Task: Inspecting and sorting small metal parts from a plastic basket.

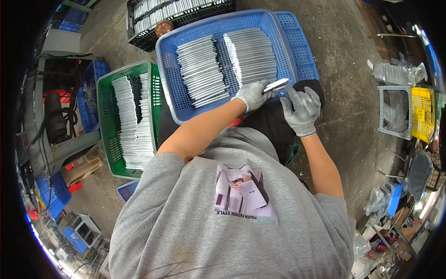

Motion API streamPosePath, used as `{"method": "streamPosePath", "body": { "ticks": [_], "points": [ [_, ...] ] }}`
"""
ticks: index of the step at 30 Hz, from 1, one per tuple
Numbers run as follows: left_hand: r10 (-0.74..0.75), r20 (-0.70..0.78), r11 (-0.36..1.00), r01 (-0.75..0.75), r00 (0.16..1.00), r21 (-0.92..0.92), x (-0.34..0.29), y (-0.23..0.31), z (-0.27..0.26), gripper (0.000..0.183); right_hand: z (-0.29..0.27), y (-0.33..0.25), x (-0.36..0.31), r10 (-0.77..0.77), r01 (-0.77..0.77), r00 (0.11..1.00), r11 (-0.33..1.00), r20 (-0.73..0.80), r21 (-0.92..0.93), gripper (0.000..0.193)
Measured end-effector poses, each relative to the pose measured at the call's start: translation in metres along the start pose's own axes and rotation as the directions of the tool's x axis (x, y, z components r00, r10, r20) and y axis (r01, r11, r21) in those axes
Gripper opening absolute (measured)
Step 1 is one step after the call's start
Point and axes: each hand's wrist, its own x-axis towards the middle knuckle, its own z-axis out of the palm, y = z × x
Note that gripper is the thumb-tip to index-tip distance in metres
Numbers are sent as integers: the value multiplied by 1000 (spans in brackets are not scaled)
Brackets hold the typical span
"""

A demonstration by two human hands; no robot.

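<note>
Left hand (253,96), gloved, has a pale strip (277,84) pinched over the blue basket's (216,23) near right corner. Right hand (303,110) is just beside it, fingers curled; can't tell if it's gripping anything. Two rows of metal pieces (251,53) sit in that basket, green basket (107,111) off its left edge.

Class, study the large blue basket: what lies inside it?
Two rows of silvery strips lie in the blue basket; whatever is beneath them is covered from view.
</note>
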Motion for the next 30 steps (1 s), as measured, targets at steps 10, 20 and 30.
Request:
{"method": "streamPosePath", "body": {
  "ticks": [10,20,30],
  "points": [
    [-283,-150,-11,-159,947,-987,-65,-10,-105,28,17,-83,28,-236,174,919,961,315,213,21],
    [-239,-294,-19,-307,925,-951,-148,-9,-124,40,55,-179,83,-320,193,633,947,705,256,37],
    [-306,-308,598,-70,901,-798,-215,-58,-151,36,38,-179,93,-221,-93,656,925,722,368,30]
  ]
}}
